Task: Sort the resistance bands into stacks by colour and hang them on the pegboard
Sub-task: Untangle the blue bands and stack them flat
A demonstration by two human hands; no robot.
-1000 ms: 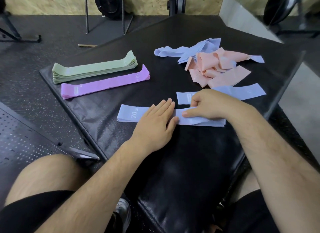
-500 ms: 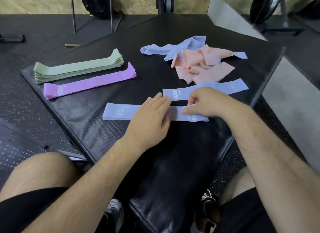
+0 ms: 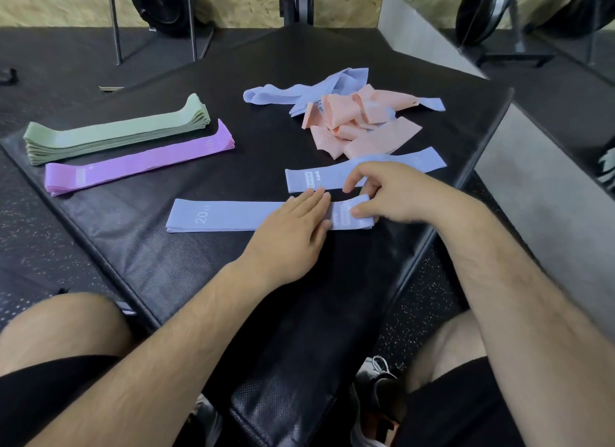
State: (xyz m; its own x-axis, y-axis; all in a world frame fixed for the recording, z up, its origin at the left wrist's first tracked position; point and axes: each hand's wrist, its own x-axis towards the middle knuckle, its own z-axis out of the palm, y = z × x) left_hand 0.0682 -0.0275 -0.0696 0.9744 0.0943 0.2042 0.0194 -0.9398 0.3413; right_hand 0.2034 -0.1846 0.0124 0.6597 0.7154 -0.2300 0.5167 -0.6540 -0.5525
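A flat blue band stack [image 3: 229,215] marked "20" lies on the black padded bench [image 3: 233,67] in front of me. My left hand [image 3: 289,230] presses flat on its middle. My right hand [image 3: 389,193] pinches the stack's right end between thumb and fingers. Just behind lies a single blue band [image 3: 422,158], partly under my right hand. A green stack [image 3: 113,132] and a purple stack [image 3: 139,157] lie side by side at the left. A loose heap of pink bands [image 3: 359,123] and blue bands [image 3: 299,92] sits at the back right.
The bench drops off on both sides to speckled rubber floor [image 3: 30,240]. My knees and shoes are below the near edge. Weight plates [image 3: 159,3] and a metal stand lean at the back wall. A perforated black panel [image 3: 20,303] lies at the lower left.
My right hand has slid along the blue stack to its right end and its fingers have lifted. My left hand stays pressed on the stack. The camera view has shifted.
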